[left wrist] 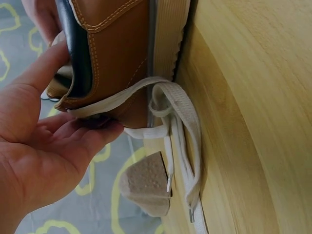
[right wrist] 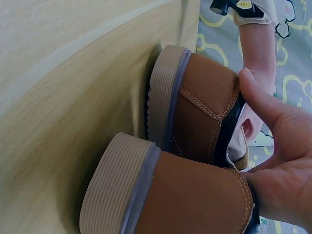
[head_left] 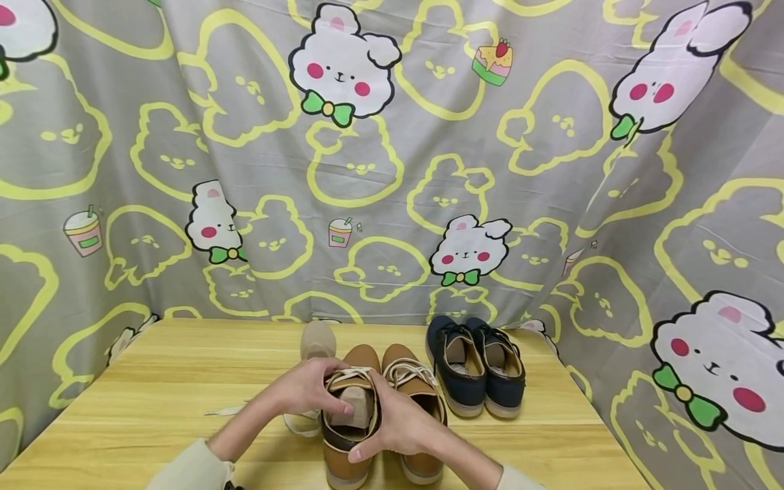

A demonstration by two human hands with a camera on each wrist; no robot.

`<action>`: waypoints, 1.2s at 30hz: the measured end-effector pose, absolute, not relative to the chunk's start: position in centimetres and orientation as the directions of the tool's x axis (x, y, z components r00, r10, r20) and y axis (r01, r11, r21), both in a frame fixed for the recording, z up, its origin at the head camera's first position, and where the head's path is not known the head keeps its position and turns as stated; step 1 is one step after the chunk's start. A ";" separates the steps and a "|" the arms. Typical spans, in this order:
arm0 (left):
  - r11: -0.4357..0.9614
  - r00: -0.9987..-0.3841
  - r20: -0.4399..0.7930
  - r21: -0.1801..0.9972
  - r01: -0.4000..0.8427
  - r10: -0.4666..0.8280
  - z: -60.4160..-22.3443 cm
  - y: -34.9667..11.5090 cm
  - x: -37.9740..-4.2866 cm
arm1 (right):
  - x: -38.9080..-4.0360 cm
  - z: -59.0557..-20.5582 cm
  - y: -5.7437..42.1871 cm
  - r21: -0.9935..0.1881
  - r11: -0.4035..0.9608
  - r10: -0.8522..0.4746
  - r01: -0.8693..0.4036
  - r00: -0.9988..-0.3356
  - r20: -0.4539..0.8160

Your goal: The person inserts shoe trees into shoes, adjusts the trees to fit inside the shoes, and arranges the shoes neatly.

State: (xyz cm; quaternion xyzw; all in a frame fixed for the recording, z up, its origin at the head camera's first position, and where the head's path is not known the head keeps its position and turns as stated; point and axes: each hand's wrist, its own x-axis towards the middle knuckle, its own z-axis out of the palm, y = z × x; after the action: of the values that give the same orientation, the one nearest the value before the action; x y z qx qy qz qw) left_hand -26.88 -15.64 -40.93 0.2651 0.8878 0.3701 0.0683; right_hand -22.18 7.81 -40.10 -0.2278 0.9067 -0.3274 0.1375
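Note:
Two brown lace-up shoes stand side by side, heels toward me. My left hand [head_left: 309, 389] holds the left brown shoe [head_left: 346, 464] near its lacing, with the thumb at the opening and the fingers under a loose cream lace [left wrist: 183, 112]. On the same shoe, my right hand [head_left: 404, 422] grips the right side, thumb at the heel collar in the right wrist view. A beige molded insert [head_left: 356, 407] sits inside this shoe. Close beside it is the right brown shoe [right wrist: 195, 200], its cream laces crossed over the front.
A second beige insert [head_left: 318, 340] lies on the wooden table [head_left: 184, 374] beyond my left hand. A navy pair of shoes [head_left: 453, 381] stands at the back right, with inserts inside. A grey patterned curtain [head_left: 380, 170] hangs behind and along the sides.

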 end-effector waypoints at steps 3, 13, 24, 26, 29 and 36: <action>0.600 -0.857 0.108 0.670 0.437 0.504 -41.1 -15.5 -26.8 | -22.2 -40.1 7.8 -0.660 0.679 -0.503 -0.321 -0.858 -0.100; 0.612 -0.861 0.220 0.625 0.485 0.458 -42.0 -14.8 -26.8 | -22.3 -40.3 7.9 -0.683 0.659 -0.516 -0.314 -0.850 -0.107; 0.688 -0.867 0.338 0.530 0.496 0.366 -42.8 -13.4 -26.3 | -22.3 -40.1 7.9 -0.681 0.659 -0.520 -0.320 -0.848 -0.105; 0.699 -0.864 0.358 0.514 0.498 0.353 -42.9 -13.3 -26.2 | -22.3 -40.1 7.9 -0.676 0.660 -0.521 -0.328 -0.848 -0.098; 0.721 -0.862 0.381 0.485 0.495 0.335 -43.2 -13.1 -26.0 | -22.3 -40.1 7.9 -0.670 0.662 -0.524 -0.336 -0.846 -0.094; 0.742 -0.859 0.400 0.459 0.489 0.319 -43.5 -12.7 -26.1 | -22.2 -40.1 7.9 -0.666 0.662 -0.529 -0.344 -0.844 -0.090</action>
State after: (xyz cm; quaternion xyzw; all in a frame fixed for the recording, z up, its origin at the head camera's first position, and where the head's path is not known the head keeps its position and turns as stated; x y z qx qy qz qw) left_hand -26.07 -12.69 -43.46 0.2194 0.9212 0.2845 -0.1494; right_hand -22.19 7.95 -40.13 -0.2422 0.9008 -0.3324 0.1392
